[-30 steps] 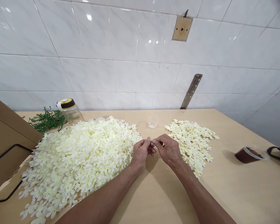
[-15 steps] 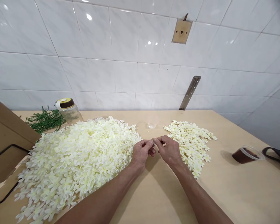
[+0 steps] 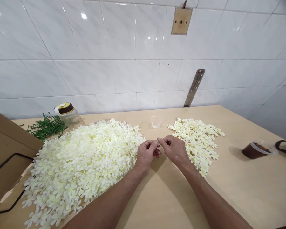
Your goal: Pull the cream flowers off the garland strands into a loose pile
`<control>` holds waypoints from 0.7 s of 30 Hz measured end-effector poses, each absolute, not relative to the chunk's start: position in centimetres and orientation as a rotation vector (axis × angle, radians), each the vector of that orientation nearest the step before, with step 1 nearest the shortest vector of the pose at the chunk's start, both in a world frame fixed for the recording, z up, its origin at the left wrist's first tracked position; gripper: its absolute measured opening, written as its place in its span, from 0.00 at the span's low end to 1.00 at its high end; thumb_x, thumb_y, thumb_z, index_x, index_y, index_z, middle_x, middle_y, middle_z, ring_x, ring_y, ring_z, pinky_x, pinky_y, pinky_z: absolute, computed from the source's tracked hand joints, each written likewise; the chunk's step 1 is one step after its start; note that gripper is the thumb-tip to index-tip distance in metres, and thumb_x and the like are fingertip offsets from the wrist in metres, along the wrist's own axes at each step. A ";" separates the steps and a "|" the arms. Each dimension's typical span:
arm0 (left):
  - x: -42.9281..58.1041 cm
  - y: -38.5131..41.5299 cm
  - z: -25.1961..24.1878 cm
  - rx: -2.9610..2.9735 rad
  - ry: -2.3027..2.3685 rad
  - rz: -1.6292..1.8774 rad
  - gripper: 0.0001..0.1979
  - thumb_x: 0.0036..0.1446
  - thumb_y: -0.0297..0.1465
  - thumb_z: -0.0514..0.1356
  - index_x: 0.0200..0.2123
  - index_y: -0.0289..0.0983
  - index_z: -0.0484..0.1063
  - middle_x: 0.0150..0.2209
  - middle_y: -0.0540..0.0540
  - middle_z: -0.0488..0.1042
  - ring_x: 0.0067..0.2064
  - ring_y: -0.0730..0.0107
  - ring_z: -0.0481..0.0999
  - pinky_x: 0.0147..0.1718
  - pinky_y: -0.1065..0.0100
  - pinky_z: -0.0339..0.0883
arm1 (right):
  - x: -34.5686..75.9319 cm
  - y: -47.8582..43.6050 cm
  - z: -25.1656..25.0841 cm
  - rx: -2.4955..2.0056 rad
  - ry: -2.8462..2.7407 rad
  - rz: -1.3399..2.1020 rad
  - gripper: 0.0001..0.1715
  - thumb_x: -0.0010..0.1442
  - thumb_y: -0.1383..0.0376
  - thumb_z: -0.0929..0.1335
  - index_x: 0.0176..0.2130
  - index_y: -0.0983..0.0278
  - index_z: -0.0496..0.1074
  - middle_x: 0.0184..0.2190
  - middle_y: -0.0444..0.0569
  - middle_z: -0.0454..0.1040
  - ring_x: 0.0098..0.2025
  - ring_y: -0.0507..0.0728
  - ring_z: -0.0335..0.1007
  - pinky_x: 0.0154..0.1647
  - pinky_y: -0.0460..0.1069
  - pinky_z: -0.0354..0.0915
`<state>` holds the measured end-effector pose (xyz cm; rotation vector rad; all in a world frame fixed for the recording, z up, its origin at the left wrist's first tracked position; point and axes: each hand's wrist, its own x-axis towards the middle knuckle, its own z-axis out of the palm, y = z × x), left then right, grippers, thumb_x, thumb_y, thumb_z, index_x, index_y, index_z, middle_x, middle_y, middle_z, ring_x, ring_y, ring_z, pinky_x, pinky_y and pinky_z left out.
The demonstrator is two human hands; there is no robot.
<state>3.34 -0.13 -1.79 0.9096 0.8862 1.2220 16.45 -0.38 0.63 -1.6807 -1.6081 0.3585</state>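
My left hand (image 3: 146, 153) and my right hand (image 3: 174, 149) meet above the table, thumbs and forefingers pinched with the tips almost touching. Whatever lies between the fingertips is too small or hidden to make out. Left of my hands spreads a large heap of white artificial flowers (image 3: 90, 159) with pale yellow centres. On the right, beyond my right hand, lies a smaller pile of the same flowers (image 3: 196, 136). A small clear plastic cup (image 3: 156, 122) with something whitish at its bottom stands just behind my hands.
Green plastic stems (image 3: 47, 127) and a clear bottle with a brown and yellow lid (image 3: 69, 115) are at the back left. A cardboard box (image 3: 9, 149) borders the left side. A cup of dark drink (image 3: 257, 150) and a black strap (image 3: 284, 146) are at right.
The camera view has tilted down and shifted slightly. My hands stay together in much the same pose, with the right fingertips slightly farther from the left.
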 end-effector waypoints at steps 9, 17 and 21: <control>3.3 0.2 -2.2 0.863 0.907 1.265 0.16 0.49 0.40 0.67 0.29 0.31 0.74 0.21 0.47 0.73 0.21 0.75 0.70 0.21 0.72 0.64 | 16.5 -0.4 0.4 -1.493 -1.580 0.667 0.18 0.60 0.53 0.66 0.30 0.62 0.76 0.20 0.44 0.76 0.21 0.54 0.72 0.25 0.47 0.66; 3.2 0.4 -2.5 0.879 0.903 1.264 0.17 0.49 0.41 0.67 0.29 0.31 0.74 0.21 0.47 0.73 0.20 0.75 0.69 0.21 0.72 0.63 | 16.7 -0.3 0.4 -1.507 -1.543 0.674 0.16 0.58 0.53 0.68 0.29 0.61 0.78 0.21 0.45 0.77 0.21 0.54 0.73 0.23 0.46 0.67; 3.2 0.2 -2.2 0.892 0.921 1.252 0.17 0.49 0.41 0.67 0.27 0.31 0.73 0.20 0.48 0.72 0.19 0.76 0.68 0.21 0.72 0.63 | 16.7 -0.3 0.3 -1.525 -1.596 0.584 0.20 0.60 0.53 0.65 0.25 0.62 0.75 0.18 0.44 0.74 0.20 0.54 0.72 0.22 0.45 0.65</control>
